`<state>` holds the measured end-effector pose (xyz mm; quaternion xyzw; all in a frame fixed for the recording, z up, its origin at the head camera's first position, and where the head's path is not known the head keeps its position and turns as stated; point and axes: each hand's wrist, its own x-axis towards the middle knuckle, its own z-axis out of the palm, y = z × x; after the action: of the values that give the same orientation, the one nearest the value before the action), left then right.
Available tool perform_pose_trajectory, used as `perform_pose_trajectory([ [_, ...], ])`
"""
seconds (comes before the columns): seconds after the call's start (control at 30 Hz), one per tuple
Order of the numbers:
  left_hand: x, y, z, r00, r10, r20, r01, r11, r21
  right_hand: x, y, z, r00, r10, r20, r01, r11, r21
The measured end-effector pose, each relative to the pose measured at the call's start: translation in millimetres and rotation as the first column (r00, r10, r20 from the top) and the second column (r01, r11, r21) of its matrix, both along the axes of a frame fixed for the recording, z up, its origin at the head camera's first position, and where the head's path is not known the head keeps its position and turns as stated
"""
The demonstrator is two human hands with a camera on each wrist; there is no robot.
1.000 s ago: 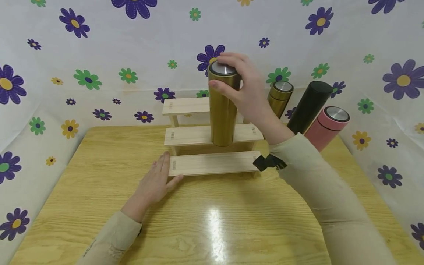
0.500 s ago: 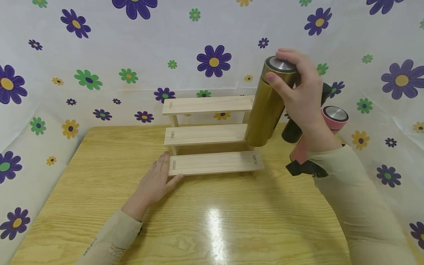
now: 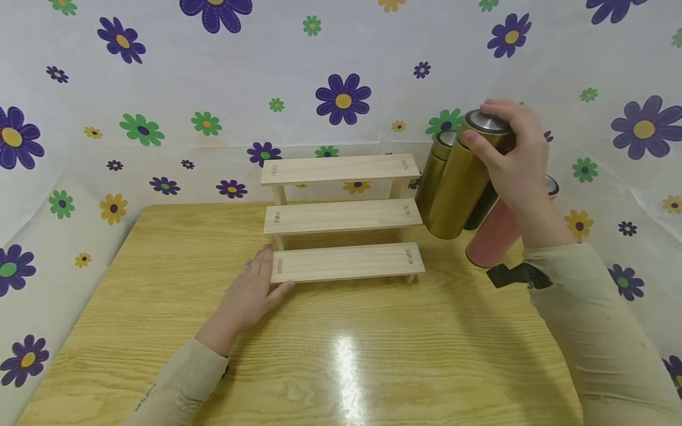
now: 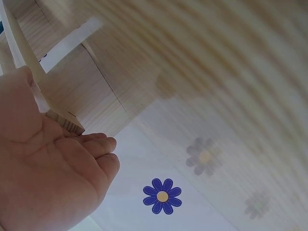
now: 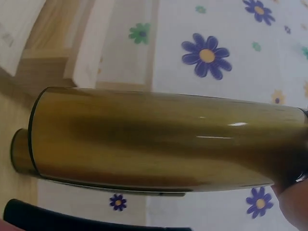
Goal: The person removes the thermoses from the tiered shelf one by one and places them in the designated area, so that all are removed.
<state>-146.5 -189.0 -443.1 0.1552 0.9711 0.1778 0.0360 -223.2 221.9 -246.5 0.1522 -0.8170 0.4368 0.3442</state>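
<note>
My right hand [image 3: 519, 157] grips a tall gold thermos flask [image 3: 460, 183] around its top, thumb at the near side below the steel lid. In the head view the flask leans a little and overlaps a second gold flask [image 3: 430, 177] behind it. The right wrist view shows the held flask's long body [image 5: 163, 139] lying across the picture. A three-step wooden shelf [image 3: 343, 216] stands left of the flasks. My left hand [image 3: 247, 296] lies with straight fingers along the left end of its lowest step; the left wrist view has the palm [image 4: 57, 178] at the board's end.
Right of the held flask stands a pink flask [image 3: 492, 236], partly covered by my right hand. A black flask [image 5: 72, 219] is mostly hidden behind the gold one in the head view. The wood-grain table [image 3: 298, 367] backs onto a flowered cloth [image 3: 234, 77].
The right hand has carried the gold flask rightward, from in front of the shelf to among the other flasks at its right. The left hand has stayed on the shelf's end.
</note>
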Motion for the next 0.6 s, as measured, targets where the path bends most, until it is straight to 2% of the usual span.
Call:
perform_pose_trajectory([
  [0.27, -0.1, 0.2, 0.0, 1.0, 0.002, -0.002, -0.002, 1.0, -0.002, -6.5, 12.7, -22.5, 0.991, -0.075, 0.107, 0.066, 0.995, 0.079],
  [0.43, -0.5, -0.4, -0.3, 1.0, 0.002, 0.0, -0.002, 1.0, -0.001, -12.1, 15.9, -39.4, 0.98, -0.098, 0.176, 0.08, 0.991, 0.104],
  [0.6, -0.3, -0.3, -0.1, 1.0, 0.003, -0.005, -0.003, 1.0, -0.006, -15.9, 17.6, -53.5, 0.974, -0.108, 0.201, 0.086, 0.99, 0.116],
])
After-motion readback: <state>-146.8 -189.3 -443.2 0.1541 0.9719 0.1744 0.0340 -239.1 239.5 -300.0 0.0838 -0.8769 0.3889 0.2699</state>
